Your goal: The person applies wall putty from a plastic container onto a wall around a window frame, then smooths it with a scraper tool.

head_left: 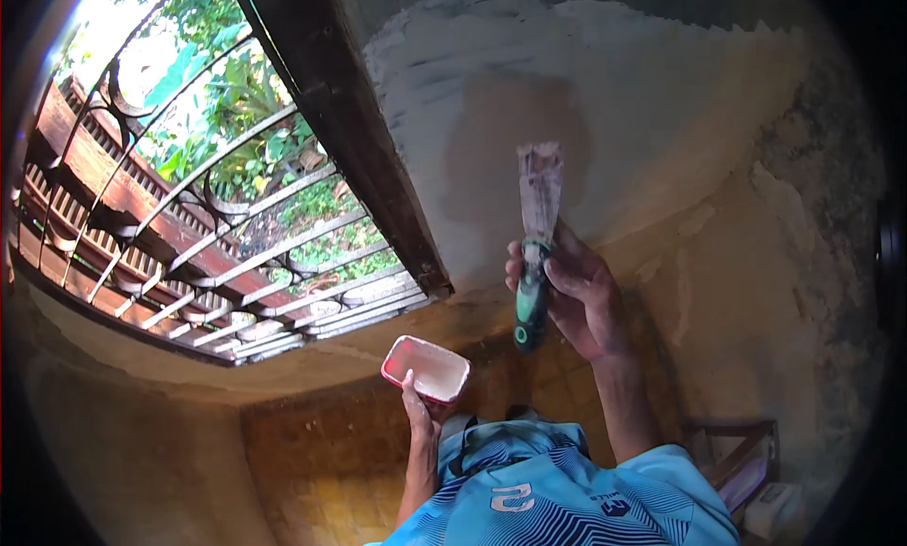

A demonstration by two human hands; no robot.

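Observation:
My right hand (583, 286) is wrapped round the green and black handle of a putty knife (540, 201), held upright with its blade up. Whitish filler coats the blade, which is in front of the wall (652, 102); whether it touches the wall I cannot tell. Lower and to the left, my left hand (419, 409) grips a small red-rimmed rectangular tub (437, 365), its thumb over the near edge. Pale filler smears the inside of the tub. Behind the blade, a round brownish patch (482, 121) shows on the wall amid grey-white skimmed plaster.
A window with a curved metal grille (255, 206) and a dark wooden frame (364, 121) fills the upper left, greenery beyond it. Yellowish-brown floor tiles (331, 452) lie below. At the lower right stands a wooden frame-like object (746, 452) beside a whitish container (775, 510).

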